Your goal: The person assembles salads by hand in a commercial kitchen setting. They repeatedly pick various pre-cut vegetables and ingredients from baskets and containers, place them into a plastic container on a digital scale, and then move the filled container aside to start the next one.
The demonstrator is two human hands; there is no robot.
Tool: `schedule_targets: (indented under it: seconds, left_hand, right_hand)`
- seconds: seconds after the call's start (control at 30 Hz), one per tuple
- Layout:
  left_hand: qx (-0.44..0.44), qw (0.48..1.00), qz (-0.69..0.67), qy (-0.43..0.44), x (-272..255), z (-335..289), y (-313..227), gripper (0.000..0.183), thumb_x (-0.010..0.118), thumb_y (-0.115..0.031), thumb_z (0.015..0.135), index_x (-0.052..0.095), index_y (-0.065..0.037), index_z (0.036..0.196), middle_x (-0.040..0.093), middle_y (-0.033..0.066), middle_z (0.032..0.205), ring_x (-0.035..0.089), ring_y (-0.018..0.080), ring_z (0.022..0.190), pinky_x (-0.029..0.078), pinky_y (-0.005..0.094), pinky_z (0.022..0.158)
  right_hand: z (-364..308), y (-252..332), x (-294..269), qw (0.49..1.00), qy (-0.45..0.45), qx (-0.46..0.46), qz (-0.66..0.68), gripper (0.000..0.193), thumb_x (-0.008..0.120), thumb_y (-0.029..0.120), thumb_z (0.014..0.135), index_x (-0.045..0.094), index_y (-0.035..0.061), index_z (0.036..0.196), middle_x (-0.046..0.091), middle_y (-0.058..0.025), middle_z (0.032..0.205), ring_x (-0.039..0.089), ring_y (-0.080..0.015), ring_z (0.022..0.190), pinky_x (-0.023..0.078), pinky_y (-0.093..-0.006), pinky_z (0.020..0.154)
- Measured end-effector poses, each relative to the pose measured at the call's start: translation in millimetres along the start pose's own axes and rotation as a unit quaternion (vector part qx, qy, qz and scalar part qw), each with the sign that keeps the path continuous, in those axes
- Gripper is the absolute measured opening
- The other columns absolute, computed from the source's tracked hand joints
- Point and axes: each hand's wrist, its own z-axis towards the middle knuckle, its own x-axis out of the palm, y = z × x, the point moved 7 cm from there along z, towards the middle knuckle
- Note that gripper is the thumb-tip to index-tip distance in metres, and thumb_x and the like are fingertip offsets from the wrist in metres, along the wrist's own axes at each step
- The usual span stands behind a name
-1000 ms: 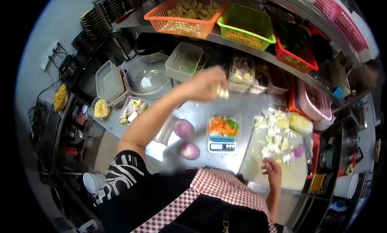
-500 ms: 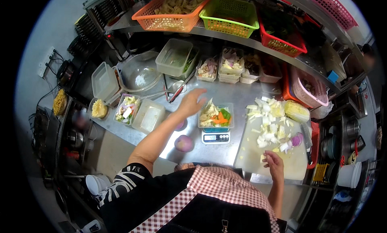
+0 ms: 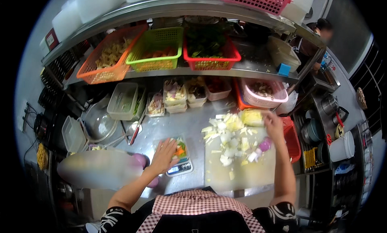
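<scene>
My left hand (image 3: 163,156) lies with its fingers stretched out over a clear tub (image 3: 186,155) of cut vegetables, orange and green pieces showing beside it. Under the tub is a small digital scale (image 3: 180,169). My right hand (image 3: 274,126) is at the right end of a yellow-green napa cabbage piece (image 3: 252,117), fingers bent and blurred; whether it grips anything is unclear. Chopped white cabbage (image 3: 229,143) and a purple onion piece (image 3: 265,144) lie on the white cutting board (image 3: 242,176). No knife can be made out now.
A blurred pale oval (image 3: 98,170) covers the counter's left part, next to purple onions (image 3: 140,159). Filled tubs (image 3: 175,94) line the back. Above, a metal shelf holds orange (image 3: 107,75), green (image 3: 155,65) and red (image 3: 211,63) baskets. A pink basket (image 3: 264,98) stands back right.
The view has shifted right and up. My left hand came down onto the vegetable tub; my right hand went from the board's near edge to the cabbage. The pale blur appeared at left.
</scene>
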Motion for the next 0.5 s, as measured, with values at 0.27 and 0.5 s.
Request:
schedule_targets:
  seconds: [0.27, 0.5]
  left_hand:
    - [-0.126, 0.981, -0.124, -0.078, -13, 3, 23, 0.051, 0.064, -0.021, 0.091, 0.052, -0.004, 0.138, 0.046, 0.0237, 0.147, 0.049, 0.043, 0.13, 0.041, 0.0475, 0.109]
    - [-0.174, 0.951, -0.167, -0.192, -32, -1, 18, 0.034, 0.062, -0.006, 0.087, 0.063, -0.001, 0.12, 0.054, 0.0223, 0.135, 0.056, 0.0373, 0.124, 0.044, 0.0415, 0.105]
  right_hand:
    - [196, -88, 18, 0.939, 0.209, 0.042, -0.271, 0.059, 0.072, 0.048, 0.082, 0.069, 0.0077, 0.125, 0.063, -0.0204, 0.132, 0.059, -0.0359, 0.125, 0.046, -0.0428, 0.103]
    - [233, -179, 66, 0.851, 0.383, 0.234, -0.273, 0.084, 0.073, 0.07, 0.072, 0.07, 0.0044, 0.124, 0.066, -0.0181, 0.13, 0.06, -0.0315, 0.124, 0.044, -0.0383, 0.105]
